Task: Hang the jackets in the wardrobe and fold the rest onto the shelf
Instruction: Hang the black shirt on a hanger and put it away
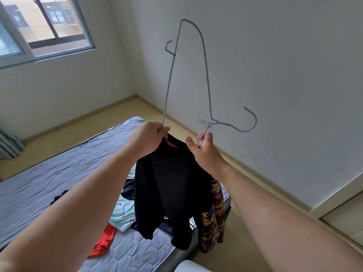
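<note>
A black jacket (172, 185) with an orange inner collar hangs in the air over the bed's right edge. My left hand (149, 134) grips its collar together with one wire of a grey metal hanger (206, 71) that stands up on end, hook pointing right. My right hand (204, 152) pinches the hanger's other wire near the hook and the collar's right side. On the mattress lie a light blue garment (121, 211), a red garment (104, 242) and a dark blue one (128, 190). A patterned orange-black garment (213, 216) hangs over the bed's edge.
The grey-blue mattress (59, 169) fills the lower left. A white wall with sockets (203, 120) is ahead, a window (43, 26) at upper left. A white wardrobe edge (337, 195) shows at the right. Yellowish floor (251, 209) runs between bed and wall.
</note>
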